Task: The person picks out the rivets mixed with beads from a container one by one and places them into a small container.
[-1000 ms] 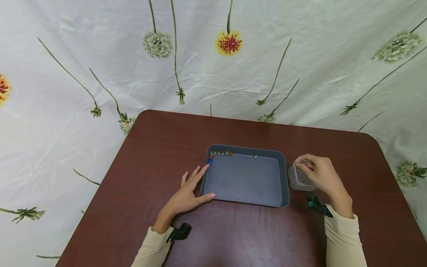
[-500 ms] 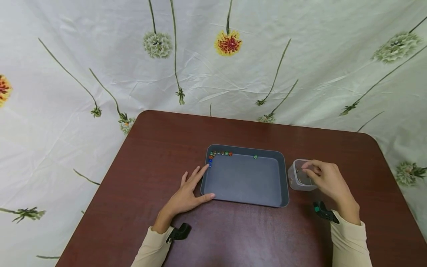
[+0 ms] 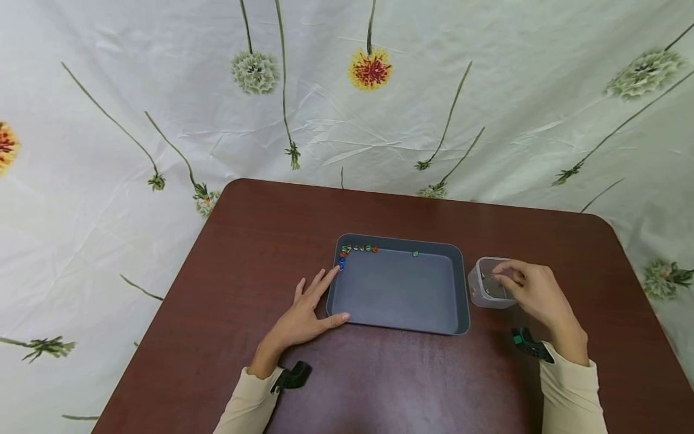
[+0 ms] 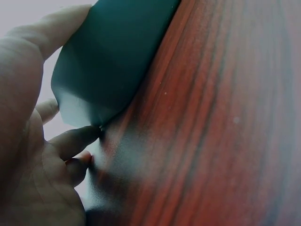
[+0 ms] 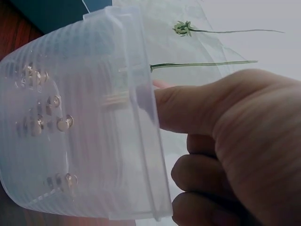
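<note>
A dark grey tray (image 3: 398, 289) lies on the table, with several small coloured marbles (image 3: 368, 248) in its far left corner and along the far edge. One green marble (image 3: 415, 254) sits apart, farther right. My left hand (image 3: 303, 319) rests at the tray's left side, fingers spread and straight, with thumb and fingertips on the rim. To the right stands a clear plastic container (image 3: 482, 295). Over its opening is my right hand (image 3: 537, 292), thumb and index finger close together. Its other fingers (image 5: 202, 174) are curled outside the rim. Whether it pinches anything is hidden.
Several small shiny round pieces (image 5: 65, 123) lie at the container's bottom. The brown wooden table (image 3: 412, 380) has rounded far corners. Behind it hangs a white flower-print cloth (image 3: 325, 120). A black wrist device (image 3: 293, 375) sits on the left wrist, another (image 3: 531, 345) on the right.
My right hand has moved right and slightly down from the container's left rim, then stayed nearly still over its opening. My left hand and the marbles in the tray have not moved.
</note>
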The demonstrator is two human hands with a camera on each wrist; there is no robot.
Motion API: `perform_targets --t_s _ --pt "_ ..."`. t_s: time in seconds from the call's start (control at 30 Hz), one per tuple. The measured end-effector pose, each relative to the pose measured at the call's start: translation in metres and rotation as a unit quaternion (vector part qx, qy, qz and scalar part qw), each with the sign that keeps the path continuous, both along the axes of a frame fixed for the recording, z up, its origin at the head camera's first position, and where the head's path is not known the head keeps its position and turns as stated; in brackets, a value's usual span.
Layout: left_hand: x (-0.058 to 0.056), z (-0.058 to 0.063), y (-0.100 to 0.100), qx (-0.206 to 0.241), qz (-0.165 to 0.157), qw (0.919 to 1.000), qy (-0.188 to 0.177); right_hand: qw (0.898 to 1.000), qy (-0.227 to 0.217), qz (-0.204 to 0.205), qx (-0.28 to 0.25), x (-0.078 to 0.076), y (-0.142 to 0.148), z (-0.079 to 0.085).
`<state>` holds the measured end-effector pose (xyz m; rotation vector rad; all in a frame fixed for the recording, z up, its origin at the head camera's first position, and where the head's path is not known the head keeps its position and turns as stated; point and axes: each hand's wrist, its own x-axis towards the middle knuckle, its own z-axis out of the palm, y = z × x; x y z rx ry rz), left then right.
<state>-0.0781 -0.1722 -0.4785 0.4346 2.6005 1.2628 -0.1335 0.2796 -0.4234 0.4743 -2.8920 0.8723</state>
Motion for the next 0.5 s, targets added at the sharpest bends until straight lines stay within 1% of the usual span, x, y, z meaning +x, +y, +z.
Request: perform_targets --t_s 0.2,0.5 --pt "0.0000 -0.0002 -0.0001 -0.001 0.000 1.0000 -0.001 1.000 0.010 0.001 0.002 0.0001 0.0006 -0.0015" --pt "0.0005 0.0001 -0.0005 -0.001 0.000 1.0000 -0.002 1.000 0.005 0.002 0.000 -0.0006 -0.0011 0.0015"
